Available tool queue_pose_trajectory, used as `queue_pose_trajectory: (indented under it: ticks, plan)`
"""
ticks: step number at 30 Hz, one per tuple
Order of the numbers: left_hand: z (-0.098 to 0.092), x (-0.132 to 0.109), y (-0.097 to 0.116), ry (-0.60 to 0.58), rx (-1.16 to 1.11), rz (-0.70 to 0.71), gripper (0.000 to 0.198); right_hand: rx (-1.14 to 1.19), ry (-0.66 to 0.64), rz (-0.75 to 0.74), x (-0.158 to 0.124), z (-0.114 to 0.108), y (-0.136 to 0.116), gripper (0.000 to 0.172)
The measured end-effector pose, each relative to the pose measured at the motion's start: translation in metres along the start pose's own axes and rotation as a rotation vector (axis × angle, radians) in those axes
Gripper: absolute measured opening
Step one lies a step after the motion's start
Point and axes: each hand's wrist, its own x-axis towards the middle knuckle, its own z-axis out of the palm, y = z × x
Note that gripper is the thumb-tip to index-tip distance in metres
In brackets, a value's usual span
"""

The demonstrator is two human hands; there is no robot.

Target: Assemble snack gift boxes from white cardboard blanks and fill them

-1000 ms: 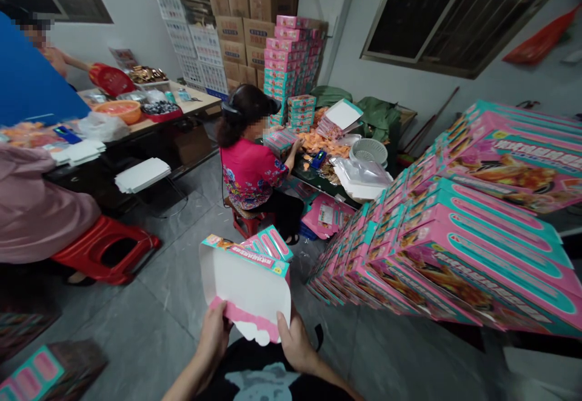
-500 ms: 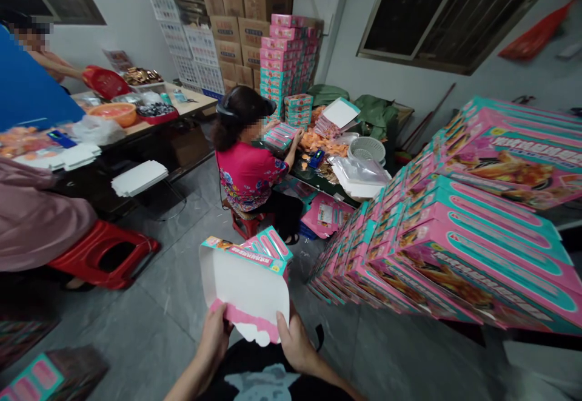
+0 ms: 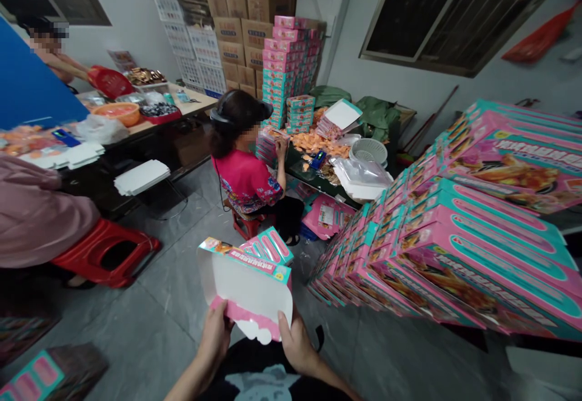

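A pink and teal cardboard box is held low in front of me, its white inside facing up and its printed edge away from me. At its near left corner my left hand grips the cardboard with the thumb on the inner face. My right hand clasps the near right corner the same way. The fingers of both hands are mostly hidden under the cardboard. Just beyond it, partly covered, more printed boxes show their teal and pink sides.
Long stacks of printed boxes rise close on my right. Ahead, a person in a pink top sits at a cluttered table. A red stool with a seated person stands left; white cardboard sheets lie beyond.
The box's far side has tipped slightly, with both hands keeping the same hold. At the table ahead, the seated person has raised a pack of boxes upright.
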Motion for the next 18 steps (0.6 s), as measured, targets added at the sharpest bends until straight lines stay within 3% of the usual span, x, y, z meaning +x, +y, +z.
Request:
queue_pose_trajectory:
  ticks: [18]
  plan:
    - [-0.006,0.015,-0.010,-0.030,0.008,-0.027,0.012,-0.002,0.070,0.008,0.003,0.004,0.001,0.047]
